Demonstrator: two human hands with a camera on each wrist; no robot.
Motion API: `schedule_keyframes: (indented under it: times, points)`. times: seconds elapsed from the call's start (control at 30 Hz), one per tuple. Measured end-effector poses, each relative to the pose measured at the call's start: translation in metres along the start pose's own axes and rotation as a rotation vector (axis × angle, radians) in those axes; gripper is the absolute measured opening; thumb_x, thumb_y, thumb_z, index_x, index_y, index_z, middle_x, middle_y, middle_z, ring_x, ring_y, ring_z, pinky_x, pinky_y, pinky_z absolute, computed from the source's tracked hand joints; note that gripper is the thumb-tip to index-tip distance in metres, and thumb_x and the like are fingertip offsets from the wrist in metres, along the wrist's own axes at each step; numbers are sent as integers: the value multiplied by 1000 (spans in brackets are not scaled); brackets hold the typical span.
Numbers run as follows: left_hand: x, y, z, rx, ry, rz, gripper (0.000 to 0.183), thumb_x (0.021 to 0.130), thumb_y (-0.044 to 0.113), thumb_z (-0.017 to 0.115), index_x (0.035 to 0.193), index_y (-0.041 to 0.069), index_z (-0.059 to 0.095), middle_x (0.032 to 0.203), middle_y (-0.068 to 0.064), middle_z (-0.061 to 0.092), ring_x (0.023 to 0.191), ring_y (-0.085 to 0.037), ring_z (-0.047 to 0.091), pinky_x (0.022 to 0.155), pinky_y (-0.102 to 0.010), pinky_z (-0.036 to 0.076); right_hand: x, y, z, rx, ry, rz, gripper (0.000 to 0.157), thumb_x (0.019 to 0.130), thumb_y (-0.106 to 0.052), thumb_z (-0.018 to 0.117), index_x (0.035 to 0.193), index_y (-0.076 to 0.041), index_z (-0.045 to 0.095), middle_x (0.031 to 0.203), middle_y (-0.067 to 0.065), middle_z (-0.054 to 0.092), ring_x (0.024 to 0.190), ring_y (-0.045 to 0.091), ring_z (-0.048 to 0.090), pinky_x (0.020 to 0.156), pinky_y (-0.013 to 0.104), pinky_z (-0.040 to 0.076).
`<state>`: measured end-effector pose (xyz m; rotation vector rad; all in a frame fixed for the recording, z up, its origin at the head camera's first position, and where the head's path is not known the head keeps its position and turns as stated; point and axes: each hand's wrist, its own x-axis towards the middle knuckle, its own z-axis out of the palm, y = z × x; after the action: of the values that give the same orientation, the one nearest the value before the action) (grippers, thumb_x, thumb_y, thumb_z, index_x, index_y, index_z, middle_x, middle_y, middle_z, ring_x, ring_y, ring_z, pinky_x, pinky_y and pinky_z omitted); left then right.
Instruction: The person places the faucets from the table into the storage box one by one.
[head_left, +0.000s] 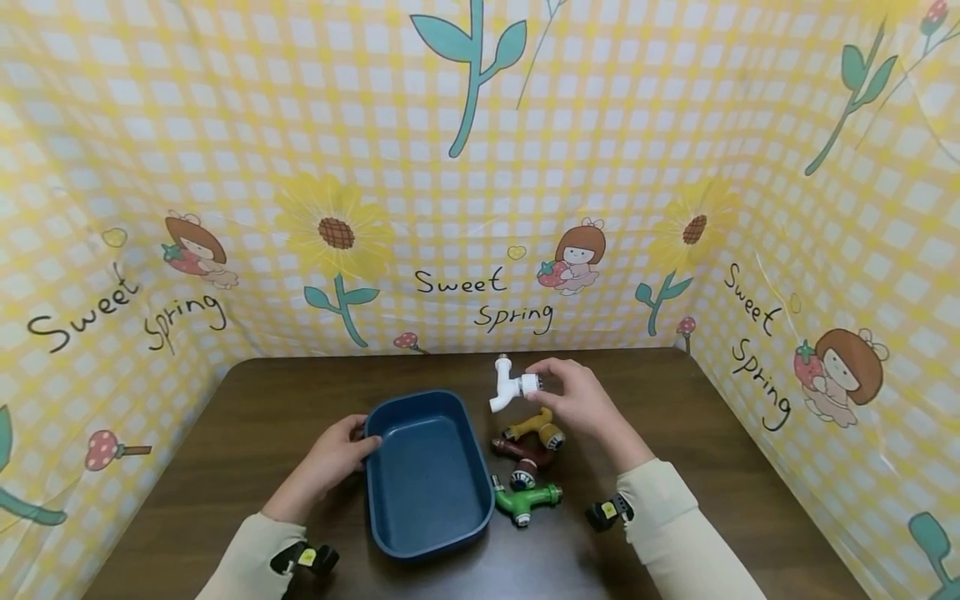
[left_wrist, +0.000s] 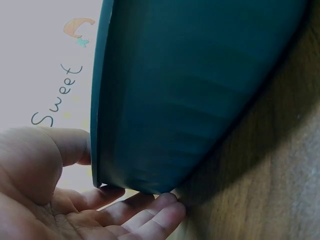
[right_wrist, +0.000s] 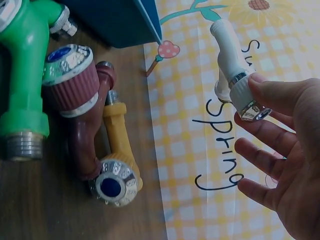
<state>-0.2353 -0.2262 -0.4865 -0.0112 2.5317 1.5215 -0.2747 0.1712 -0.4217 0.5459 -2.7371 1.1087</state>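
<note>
My right hand (head_left: pixel 581 402) pinches a white plastic tap (head_left: pixel 507 387) by its ribbed knob, between thumb and forefinger, raised above the back of the table. In the right wrist view the other fingers of that hand stand apart from the white tap (right_wrist: pixel 231 55). My left hand (head_left: pixel 333 458) grips the left rim of a deep blue rectangular tray (head_left: pixel 431 492), thumb on the rim and fingers against the outer wall. A yellow tap (head_left: pixel 534 423), a dark red tap (head_left: pixel 517 451) and a green tap (head_left: pixel 527 498) lie close together beside the tray's right wall.
Everything sits on a dark brown wooden table (head_left: pixel 720 500). A yellow checked cloth (head_left: pixel 472 208) printed with sunflowers and lettering rises behind it and along both sides. A small black device (head_left: pixel 607 511) is strapped at each wrist.
</note>
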Motion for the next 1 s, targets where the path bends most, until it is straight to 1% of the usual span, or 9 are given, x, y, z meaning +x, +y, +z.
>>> schedule_keyframes:
  times: [0.2,0.27,0.47,0.63,0.73,0.87,1.0]
  points:
    - [1,1,-1,0,-5,0,50,102,16,59,144,-9,44,130,-27,59,103,-27,66,79,-39,61,3,-6,4,-5,1,-6,27,90,-26,80,116,-22,72,117,-3,70,117,26,61,101,50,48]
    - [1,0,-2,2,2,-9,50,102,16,59,144,-8,45,130,-26,59,103,-26,66,78,-39,61,4,-9,4,-1,0,-10,27,90,-26,80,116,-23,72,117,-3,70,117,25,60,102,50,48]
    - [1,1,-4,23,2,-4,50,103,17,58,143,-9,45,128,-27,60,101,-25,66,78,-39,61,8,-15,7,1,-16,-27,28,90,-27,80,116,-24,72,117,-5,70,117,22,60,101,49,48]
    - [1,2,-4,26,4,-10,50,103,17,59,144,-8,45,128,-27,59,101,-24,66,78,-39,61,12,-25,7,7,-32,-51,27,91,-28,79,117,-23,72,117,-6,71,116,20,60,101,49,49]
    - [3,1,-4,27,7,-3,50,103,18,59,143,-9,45,128,-27,59,101,-24,66,78,-39,61,15,-31,7,0,-34,-52,26,91,-29,79,116,-25,72,118,-7,70,118,18,59,102,47,49]
    - [2,0,-2,14,3,-4,50,103,16,59,143,-9,45,129,-28,59,103,-25,66,78,-39,61,17,-39,9,-17,-46,-59,27,92,-30,78,118,-26,72,121,-7,69,121,18,58,103,46,48]
    - [0,1,-1,-5,-10,1,51,103,16,59,144,-10,44,131,-28,59,105,-27,66,79,-41,61,19,-46,10,-36,-47,-75,28,91,-31,78,118,-26,73,122,-7,70,120,18,58,103,45,48]
